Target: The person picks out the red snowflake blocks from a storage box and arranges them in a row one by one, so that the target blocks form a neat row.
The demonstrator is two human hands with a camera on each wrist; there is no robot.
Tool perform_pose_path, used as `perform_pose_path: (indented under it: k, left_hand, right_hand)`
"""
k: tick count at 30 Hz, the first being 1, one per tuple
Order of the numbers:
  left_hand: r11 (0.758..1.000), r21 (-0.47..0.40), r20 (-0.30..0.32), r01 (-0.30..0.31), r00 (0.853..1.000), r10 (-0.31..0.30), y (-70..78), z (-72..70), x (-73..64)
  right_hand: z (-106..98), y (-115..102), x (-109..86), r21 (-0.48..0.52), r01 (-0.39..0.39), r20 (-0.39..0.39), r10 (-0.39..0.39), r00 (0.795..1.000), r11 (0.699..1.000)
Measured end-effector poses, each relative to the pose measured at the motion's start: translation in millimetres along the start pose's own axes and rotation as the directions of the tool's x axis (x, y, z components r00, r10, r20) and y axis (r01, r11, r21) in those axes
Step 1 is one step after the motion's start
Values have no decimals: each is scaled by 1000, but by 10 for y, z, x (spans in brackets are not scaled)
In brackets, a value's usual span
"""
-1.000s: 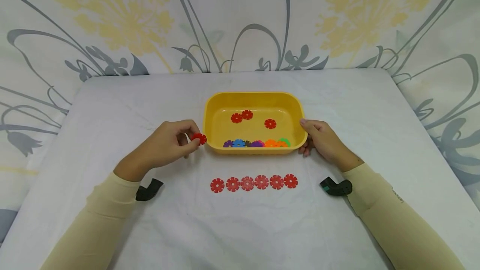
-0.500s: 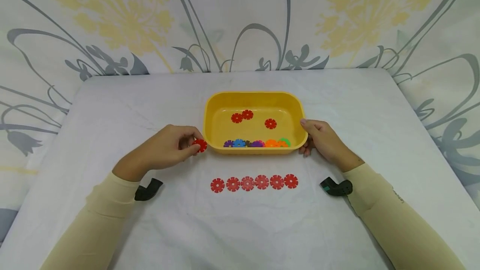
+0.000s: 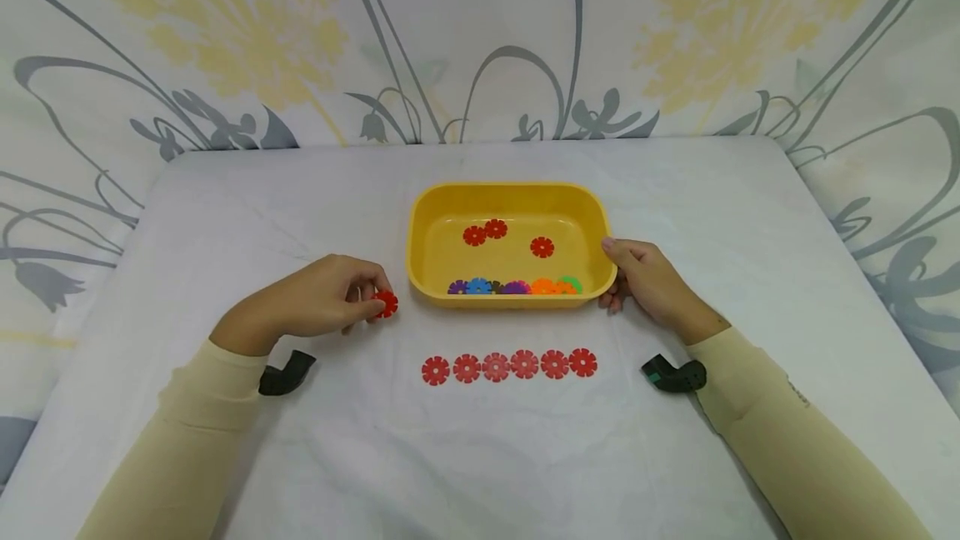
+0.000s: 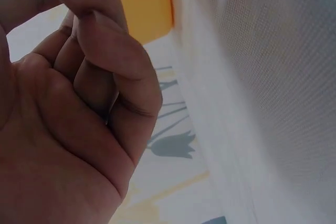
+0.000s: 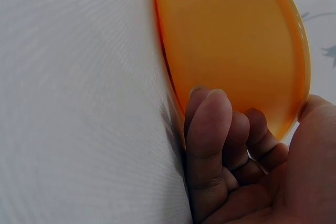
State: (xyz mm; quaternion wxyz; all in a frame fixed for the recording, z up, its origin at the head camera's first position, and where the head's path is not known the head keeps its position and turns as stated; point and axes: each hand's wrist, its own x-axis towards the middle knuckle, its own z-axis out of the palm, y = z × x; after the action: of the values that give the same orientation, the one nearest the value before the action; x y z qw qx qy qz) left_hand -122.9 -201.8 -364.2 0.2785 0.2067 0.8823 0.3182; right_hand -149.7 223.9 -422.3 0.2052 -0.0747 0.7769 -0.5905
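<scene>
Between thumb and fingers, my left hand (image 3: pixel 326 297) pinches a red flower-shaped disc (image 3: pixel 387 304) just left of the yellow tray (image 3: pixel 510 303). In the left wrist view the fingers (image 4: pixel 126 56) are bent and the disc is hidden. My right hand (image 3: pixel 651 280) grips the tray's right end, thumb over the rim and fingers curled against the outer wall (image 5: pixel 231 51). Three red discs (image 3: pixel 542 247) lie apart inside the tray, while purple, blue, orange and green discs (image 3: pixel 517 287) gather along its near side. In front of the tray runs a row of several red discs (image 3: pixel 496 367).
White cloth (image 3: pixel 480 457) covers the table, and a flower-patterned curtain (image 3: pixel 480 40) hangs behind and at both sides. Dark wrist-camera mounts (image 3: pixel 287 373) stick out from the cream sleeves (image 3: pixel 198 432).
My left hand has moved down and slightly left, away from the tray's edge, with the red disc still pinched. The right hand and the tray have stayed in place.
</scene>
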Motion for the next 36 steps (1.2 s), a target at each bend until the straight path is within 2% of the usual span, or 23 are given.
perform_pose_path:
  k: [4, 8, 12, 16, 23, 28, 36]
  left_hand:
    - [998, -11, 35, 58, 998, -57, -32, 38, 41]
    - [994, -30, 96, 108, 990, -105, -70, 106, 78]
    - [987, -79, 216, 142, 969, -122, -64, 171, 97]
    - [979, -111, 287, 168, 949, -131, -1, 248, 98]
    - [981, -94, 308, 167, 942, -131, 111, 379, 89]
    - [978, -104, 300, 182, 943, -144, 114, 390, 82]
    - [985, -98, 311, 144, 944, -107, 108, 406, 90]
  right_hand:
    - [-1, 3, -7, 1, 1, -2, -1, 1000, 1000]
    - [1, 10, -2, 6, -11, 4, 11, 1000, 1000]
    - [-6, 1, 1, -3, -14, -4, 14, 1000, 1000]
    - [-13, 0, 7, -12, -12, -12, 12, 1000, 1000]
    - [-4, -3, 1, -25, -25, -1, 25, 1000, 999]
    - [0, 2, 7, -20, -29, -8, 29, 1000, 999]
    - [5, -2, -1, -32, -30, -10, 30, 1000, 999]
